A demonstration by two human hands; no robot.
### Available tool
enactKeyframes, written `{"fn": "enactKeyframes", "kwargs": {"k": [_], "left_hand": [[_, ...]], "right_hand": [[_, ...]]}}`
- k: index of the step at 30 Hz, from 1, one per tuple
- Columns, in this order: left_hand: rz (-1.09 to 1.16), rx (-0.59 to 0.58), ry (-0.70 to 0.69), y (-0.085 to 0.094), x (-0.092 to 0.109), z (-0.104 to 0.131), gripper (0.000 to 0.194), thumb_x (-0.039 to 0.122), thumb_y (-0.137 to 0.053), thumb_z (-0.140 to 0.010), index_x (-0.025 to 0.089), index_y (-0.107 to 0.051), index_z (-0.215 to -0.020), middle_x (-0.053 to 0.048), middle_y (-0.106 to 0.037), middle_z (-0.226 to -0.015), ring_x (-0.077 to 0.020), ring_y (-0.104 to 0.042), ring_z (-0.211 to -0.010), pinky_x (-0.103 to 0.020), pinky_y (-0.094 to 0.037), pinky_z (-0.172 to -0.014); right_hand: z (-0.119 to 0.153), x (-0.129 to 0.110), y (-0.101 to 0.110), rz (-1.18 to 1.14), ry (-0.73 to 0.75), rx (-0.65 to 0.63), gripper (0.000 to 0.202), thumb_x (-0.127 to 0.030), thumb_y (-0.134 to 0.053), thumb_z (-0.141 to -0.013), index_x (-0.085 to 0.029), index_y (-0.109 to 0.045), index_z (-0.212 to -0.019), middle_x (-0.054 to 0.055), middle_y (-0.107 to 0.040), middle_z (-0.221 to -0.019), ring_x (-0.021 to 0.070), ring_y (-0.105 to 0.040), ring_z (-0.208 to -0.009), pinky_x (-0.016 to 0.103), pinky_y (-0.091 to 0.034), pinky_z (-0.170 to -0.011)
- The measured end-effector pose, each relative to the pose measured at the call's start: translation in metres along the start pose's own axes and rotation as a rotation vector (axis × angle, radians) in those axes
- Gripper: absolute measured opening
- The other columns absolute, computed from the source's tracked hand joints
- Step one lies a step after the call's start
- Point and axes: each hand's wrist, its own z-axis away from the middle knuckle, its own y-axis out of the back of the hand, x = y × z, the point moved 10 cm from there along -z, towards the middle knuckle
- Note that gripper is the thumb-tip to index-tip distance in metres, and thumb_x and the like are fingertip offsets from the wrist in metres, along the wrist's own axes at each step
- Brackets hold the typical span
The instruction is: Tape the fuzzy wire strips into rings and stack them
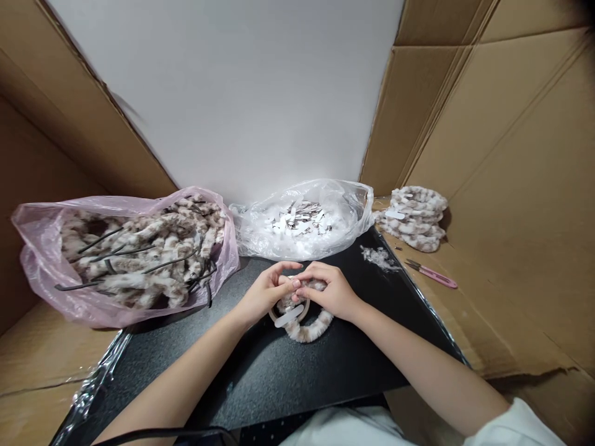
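A fluffy beige-and-white furry band [307,333] lies looped on the black table in front of me. My left hand [272,288] is closed at its left side, with thumb and fingers meeting near the top of the loop. My right hand [332,290] pinches the furry band from the other side, its thumb close to the left fingertips. Just below the fingers is a small white rounded strip [289,316]. A pale smooth ring [305,310] shows partly under the strip and the fur. Whatever lies right between the fingertips is mostly hidden.
At left, a pink plastic bag [41,235] holds furry bands with black elastics. A clear bag [260,238] of small white strips stands at the back. Right of it are stacked furry bands [416,217], loose fluff [381,258] and pink-handled snips [432,274]. Cardboard walls [520,155] flank the table.
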Motion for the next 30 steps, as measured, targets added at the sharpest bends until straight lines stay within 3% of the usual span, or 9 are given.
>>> {"fn": "enactKeyframes", "kwargs": {"k": [5, 10, 16, 20, 23, 26, 28, 30], "left_hand": [[0.014, -0.047, 0.002, -0.004, -0.002, 0.000, 0.041, 0.041, -0.065, -0.079, 0.017, -0.052, -0.109, 0.001, -0.063, -0.065, -0.0120, -0.057, -0.059, -0.022, -0.042, -0.059], [-0.028, 0.032, -0.091, 0.009, -0.002, 0.000, 0.028, 0.043, -0.059, -0.083, 0.016, -0.057, -0.084, 0.001, -0.057, -0.075, -0.0107, -0.052, -0.068, -0.021, -0.041, -0.064], [0.122, -0.164, 0.082, -0.014, -0.019, 0.002, 0.036, 0.050, -0.062, -0.078, 0.014, -0.064, -0.082, -0.003, -0.061, -0.075, -0.0129, -0.054, -0.066, -0.025, -0.043, -0.066], [0.153, -0.152, 0.173, -0.016, -0.025, 0.004, 0.038, 0.049, -0.067, -0.074, 0.012, -0.065, -0.072, -0.002, -0.056, -0.062, -0.0097, -0.047, -0.052, -0.021, -0.038, -0.053], [0.129, -0.086, 0.195, -0.012, -0.027, 0.004, 0.038, 0.049, -0.069, -0.072, 0.011, -0.068, -0.073, -0.002, -0.056, -0.060, -0.0090, -0.045, -0.051, -0.020, -0.036, -0.049], [0.092, -0.067, 0.176, -0.013, -0.026, 0.004, 0.036, 0.047, -0.069, -0.073, 0.011, -0.069, -0.074, -0.002, -0.057, -0.060, -0.0088, -0.044, -0.051, -0.019, -0.034, -0.049], [0.065, -0.071, 0.138, -0.016, -0.022, 0.002, 0.033, 0.045, -0.069, -0.074, 0.012, -0.068, -0.073, -0.002, -0.058, -0.062, -0.0092, -0.046, -0.053, -0.019, -0.035, -0.050], [0.039, -0.072, 0.106, -0.020, -0.018, 0.001, 0.030, 0.044, -0.068, -0.075, 0.013, -0.067, -0.073, -0.002, -0.058, -0.063, -0.0102, -0.048, -0.055, -0.020, -0.037, -0.051]], "right_hand": [[-0.002, 0.008, 0.002, 0.010, -0.059, 0.004, 0.009, -0.013, -0.062, -0.077, -0.018, -0.070, -0.079, 0.003, -0.068, -0.079, 0.0155, -0.063, -0.074, 0.027, -0.047, -0.070], [-0.001, 0.012, 0.009, -0.014, -0.094, 0.034, 0.007, -0.016, -0.061, -0.078, -0.017, -0.068, -0.078, 0.003, -0.068, -0.078, 0.0160, -0.063, -0.075, 0.027, -0.047, -0.071], [-0.001, 0.003, 0.009, -0.041, -0.017, 0.043, 0.008, -0.016, -0.058, -0.080, -0.018, -0.066, -0.077, 0.002, -0.066, -0.079, 0.0156, -0.062, -0.076, 0.028, -0.047, -0.073], [-0.005, -0.005, 0.014, 0.036, 0.021, 0.005, 0.009, -0.019, -0.057, -0.083, -0.019, -0.065, -0.080, 0.003, -0.067, -0.083, 0.0163, -0.061, -0.078, 0.029, -0.047, -0.074], [0.005, -0.003, 0.059, 0.233, -0.024, 0.104, 0.010, -0.023, -0.057, -0.083, -0.020, -0.065, -0.089, 0.004, -0.067, -0.090, 0.0171, -0.060, -0.080, 0.031, -0.047, -0.075], [0.040, 0.011, 0.138, 0.576, -0.158, 0.316, 0.014, -0.029, -0.057, -0.084, -0.020, -0.064, -0.091, 0.007, -0.067, -0.093, 0.0204, -0.059, -0.084, 0.033, -0.046, -0.076], [0.070, 0.021, 0.182, 0.893, -0.217, 0.358, 0.019, -0.035, -0.056, -0.084, -0.019, -0.065, -0.087, 0.009, -0.067, -0.093, 0.0255, -0.057, -0.091, 0.039, -0.043, -0.082], [0.097, 0.039, 0.213, 1.113, -0.326, 0.326, 0.028, -0.042, -0.054, -0.084, -0.018, -0.065, -0.094, 0.010, -0.067, -0.097, 0.0279, -0.056, -0.092, 0.040, -0.043, -0.079]]}}
